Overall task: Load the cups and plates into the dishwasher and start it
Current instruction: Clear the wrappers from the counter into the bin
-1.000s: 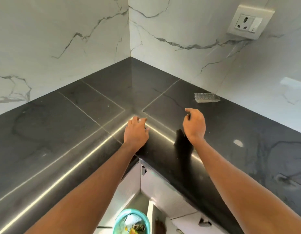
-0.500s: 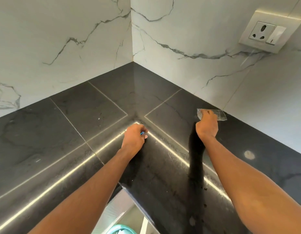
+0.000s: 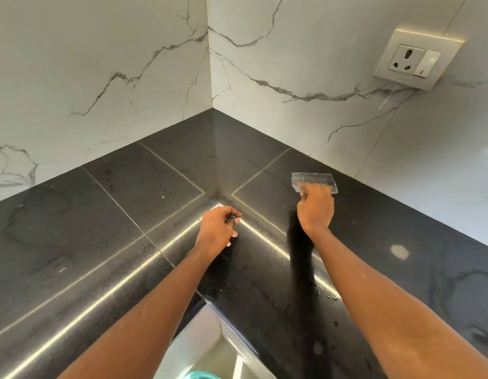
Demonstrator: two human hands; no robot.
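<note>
No cups, plates or dishwasher show in the head view. My right hand (image 3: 315, 212) grips the near edge of a clear ribbed plastic packet (image 3: 313, 179) that lies on the black stone counter (image 3: 128, 203) near the right wall. My left hand (image 3: 216, 231) hovers over the counter's inner corner, fingers curled around a small blue item (image 3: 231, 218), of which only a sliver peeks out between the fingertips.
White marbled walls (image 3: 100, 77) meet in a corner behind the counter. A wall socket with a switch (image 3: 416, 60) sits at the upper right. Water drops speckle the counter near its front edge. Below, pale cabinet fronts (image 3: 207, 348) and a teal rim (image 3: 199, 376) show.
My right hand reached forward from the counter to the clear packet and took hold of it. My left hand closed on the small blue item. The view tilted up.
</note>
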